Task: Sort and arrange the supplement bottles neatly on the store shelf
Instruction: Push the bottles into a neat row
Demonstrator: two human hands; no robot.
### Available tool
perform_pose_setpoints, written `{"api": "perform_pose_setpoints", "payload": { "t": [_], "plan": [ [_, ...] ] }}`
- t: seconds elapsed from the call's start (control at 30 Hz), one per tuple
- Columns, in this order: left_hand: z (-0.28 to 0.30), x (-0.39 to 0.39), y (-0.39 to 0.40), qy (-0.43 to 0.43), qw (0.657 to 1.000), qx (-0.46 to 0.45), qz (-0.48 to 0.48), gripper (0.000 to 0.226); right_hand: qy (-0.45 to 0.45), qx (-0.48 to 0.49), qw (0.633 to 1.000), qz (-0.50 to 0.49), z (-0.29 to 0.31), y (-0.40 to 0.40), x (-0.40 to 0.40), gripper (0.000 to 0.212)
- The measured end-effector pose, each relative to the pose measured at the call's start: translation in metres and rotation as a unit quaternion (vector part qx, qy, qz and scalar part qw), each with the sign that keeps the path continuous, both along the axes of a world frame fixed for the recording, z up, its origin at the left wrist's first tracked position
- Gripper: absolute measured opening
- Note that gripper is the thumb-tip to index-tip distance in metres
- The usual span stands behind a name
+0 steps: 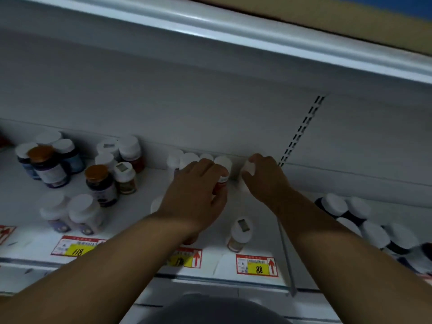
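Left hand: our left hand [198, 195] reaches to mid-frame, fingers curled over a red-labelled bottle [221, 183] with a white cap, which stands at the right end of the back row.
Right hand: our right hand [264, 178], just right of centre, curls around a white-capped bottle [248, 168] near the shelf's back wall; only the cap shows between thumb and fingers.
Back row: a row of white caps [189, 160] lines the back wall just beyond our left fingers; their labels are hidden.
Shelf: the white store shelf [149, 183] crosses the lower half of the frame, with a thin wire divider [286, 253] running front to back under our right forearm.
Left cluster: at centre left stand mixed bottles, among them an orange-capped dark bottle [101, 183] and a second orange-capped bottle [48, 166] farther left, each with white-capped ones around it.
Front pair: two white-capped, purple-labelled bottles [70, 213] stand side by side near the shelf's front edge at lower left.
Lone bottle: a single white-capped bottle [240, 232] stands between our forearms, just behind the price tag marked 88 [257, 266].
Other tags: a tag marked 118 [74, 247] sits at lower left; a third tag [187, 258] is partly covered by our left forearm.
Right section: beyond the divider, at the right edge, dark white-capped bottles [364, 220] are packed closely together.
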State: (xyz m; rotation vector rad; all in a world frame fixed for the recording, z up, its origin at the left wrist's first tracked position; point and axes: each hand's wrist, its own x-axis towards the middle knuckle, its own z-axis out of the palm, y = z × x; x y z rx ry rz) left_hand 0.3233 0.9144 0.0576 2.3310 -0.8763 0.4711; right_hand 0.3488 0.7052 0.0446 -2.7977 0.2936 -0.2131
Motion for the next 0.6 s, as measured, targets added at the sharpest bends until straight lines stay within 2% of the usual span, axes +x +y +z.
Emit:
{"api": "perform_pose_setpoints", "payload": {
  "t": [0.1, 0.23, 0.37, 0.43, 0.47, 0.53, 0.6],
  "plan": [
    [-0.002, -0.003, -0.012, 0.013, 1.000, 0.003, 0.021, 0.028, 0.033, 0.009, 0.999, -0.008, -0.016, -0.008, 0.013, 0.039],
    [0.003, -0.006, -0.018, 0.015, 0.999, 0.003, 0.037, 0.028, -0.033, 0.013, 0.999, -0.027, -0.018, -0.015, 0.014, 0.031],
    [0.013, -0.004, -0.005, -0.007, 0.999, -0.008, 0.052, 0.033, -0.153, 0.160, 0.974, -0.044, -0.002, -0.015, -0.010, 0.017],
    [0.017, -0.005, 0.002, 0.009, 0.998, -0.033, 0.057, 0.039, -0.204, 0.336, 0.918, -0.055, 0.015, -0.003, -0.024, 0.010],
    [0.019, -0.006, 0.005, 0.022, 0.997, -0.049, 0.056, 0.041, -0.217, 0.444, 0.868, -0.054, 0.024, 0.006, -0.030, 0.004],
    [0.020, -0.012, 0.014, 0.037, 0.995, -0.083, 0.039, 0.042, -0.197, 0.621, 0.757, -0.048, 0.039, 0.029, -0.039, 0.014],
    [0.020, -0.021, 0.027, 0.036, 0.992, -0.121, 0.011, 0.042, -0.164, 0.692, 0.702, -0.031, 0.050, 0.058, -0.046, 0.022]
  ]
}}
